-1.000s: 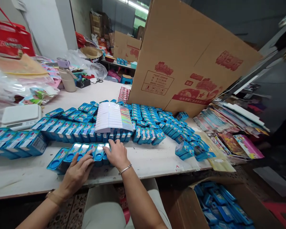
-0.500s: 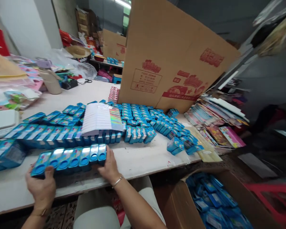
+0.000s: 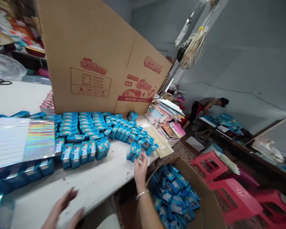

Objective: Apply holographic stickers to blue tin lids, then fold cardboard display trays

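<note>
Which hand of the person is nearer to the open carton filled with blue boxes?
The right. The right hand is at the table edge, just beside the open carton; the left hand is well to its left, over the table.

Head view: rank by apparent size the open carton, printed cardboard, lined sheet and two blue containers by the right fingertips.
1. Printed cardboard
2. Open carton, cut off
3. Lined sheet, cut off
4. Two blue containers

Glossy boxes (image 3: 75, 156), matt cardboard carton (image 3: 90, 38)
</note>
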The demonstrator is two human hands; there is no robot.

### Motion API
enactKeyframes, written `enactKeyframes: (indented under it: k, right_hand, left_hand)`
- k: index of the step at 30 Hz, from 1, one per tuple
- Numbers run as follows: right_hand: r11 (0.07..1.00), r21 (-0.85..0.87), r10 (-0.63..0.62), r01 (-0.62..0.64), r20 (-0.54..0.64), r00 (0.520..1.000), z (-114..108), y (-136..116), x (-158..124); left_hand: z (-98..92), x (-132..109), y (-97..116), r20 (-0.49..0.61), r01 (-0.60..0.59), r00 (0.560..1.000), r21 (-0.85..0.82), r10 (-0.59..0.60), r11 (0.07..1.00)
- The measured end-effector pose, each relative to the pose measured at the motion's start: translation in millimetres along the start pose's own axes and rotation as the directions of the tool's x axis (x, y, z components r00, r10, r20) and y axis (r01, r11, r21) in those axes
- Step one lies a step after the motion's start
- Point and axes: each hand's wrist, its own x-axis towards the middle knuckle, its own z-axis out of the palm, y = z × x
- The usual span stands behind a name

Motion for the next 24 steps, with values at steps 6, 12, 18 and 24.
enactKeyframes:
  k: [6,12,18,24]
  right_hand:
    - [0.984,0.044,0.165,-0.171,0.122,0.979,-23,49,86]
    - [0.994,0.072,0.057,-0.079,0.267,0.962,-38,65,88]
    - [0.951,-0.217,-0.219,0.219,0.025,0.975,-124,89,151]
    - [0.959,-0.138,-0.149,0.247,0.494,0.856,-135,92,238]
  left_hand:
    - [173.9,111,76,0.082,-0.067,0.994,-0.110,0.077,0.992]
    - [257.1,169,100,0.022,-0.163,0.987,0.024,0.162,0.986]
    - [233.8,196,79,0.206,-0.162,0.966,0.023,0.154,0.987]
    - [191.6,220,70,0.500,-0.275,0.816,-0.106,0.290,0.956]
